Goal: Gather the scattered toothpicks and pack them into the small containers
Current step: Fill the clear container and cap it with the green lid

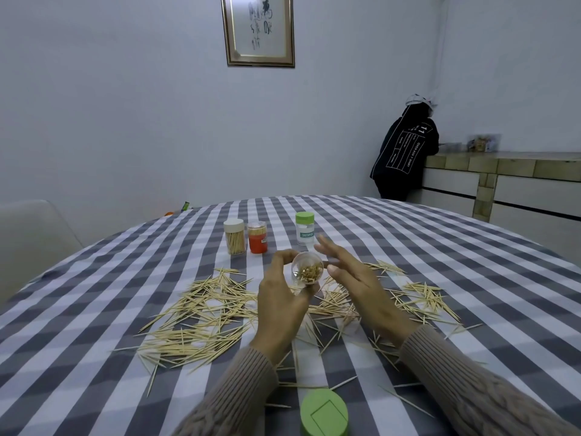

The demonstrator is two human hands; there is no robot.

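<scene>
Toothpicks, thin pale wooden ones (201,313), lie strewn in loose heaps across the grey-and-white checked worktop (440,247), most of them to the left of the hands and a thinner spread on the right. The left hand (283,297) grips a small clear plastic container (306,272), tilted so its open mouth faces the camera, with a bundle of toothpicks already standing inside. The right hand (349,272) hovers just beside the mouth, fingers spread and relaxed; whether its fingertips pinch a toothpick I cannot tell. A green round lid (323,413) sits at the near edge, probably this container's. Farther back stand three more containers: a cream-lidded clear one (234,236) packed with toothpicks, a red one (257,237), and a green-lidded one (304,228). Judging from the tilt, the packed toothpicks could slide out if the mouth dips further. Sleeves passing over the heaps may also sweep loose toothpicks off the edge.
</scene>
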